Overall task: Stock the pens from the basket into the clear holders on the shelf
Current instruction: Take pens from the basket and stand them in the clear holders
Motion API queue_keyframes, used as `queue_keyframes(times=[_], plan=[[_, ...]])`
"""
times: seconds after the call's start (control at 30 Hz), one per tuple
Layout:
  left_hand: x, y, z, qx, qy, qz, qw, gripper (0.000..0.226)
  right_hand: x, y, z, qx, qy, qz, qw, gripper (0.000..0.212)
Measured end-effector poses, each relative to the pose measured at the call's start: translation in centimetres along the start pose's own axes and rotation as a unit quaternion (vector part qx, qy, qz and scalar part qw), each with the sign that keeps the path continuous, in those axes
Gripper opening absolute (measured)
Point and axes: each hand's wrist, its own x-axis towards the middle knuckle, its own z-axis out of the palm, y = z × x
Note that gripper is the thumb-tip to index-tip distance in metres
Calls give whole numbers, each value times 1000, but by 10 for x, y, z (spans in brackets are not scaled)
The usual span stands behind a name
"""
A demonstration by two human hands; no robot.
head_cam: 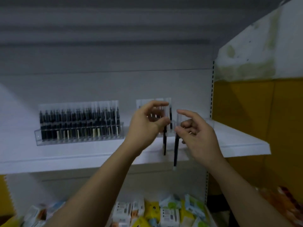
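My left hand pinches a black pen that hangs down in front of the white shelf. My right hand pinches a second black pen by its upper end, and that pen also points down. Both hands are raised in front of a clear holder that has a few pens standing in it. To the left stands another clear holder packed with several black pens. No basket shows in this view.
The shelf's back panel is white, with a slotted upright at its right side. A yellow and white wall lies to the right. Below the shelf lie several small packaged goods.
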Motion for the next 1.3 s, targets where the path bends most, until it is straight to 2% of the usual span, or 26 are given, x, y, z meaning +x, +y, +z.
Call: queue_keyframes(times=[0.33,0.57,0.7,0.9,1.1,1.3], plan=[[89,-11,8,79,75,49,993,28,110,37,-10,-48,91,-34,994,40],[138,-29,22,160,70,88,981,28,156,72,-3,-47,121,-31,991,37],[150,-43,24,198,60,71,976,26,164,91,6,-39,109,-24,993,37],[148,-48,23,238,89,74,964,25,158,100,4,-26,109,-27,993,37],[140,-49,21,233,85,59,967,26,150,103,-3,-31,108,-37,993,38],[142,-64,25,320,52,48,945,24,144,104,7,-121,-6,-47,992,42]])
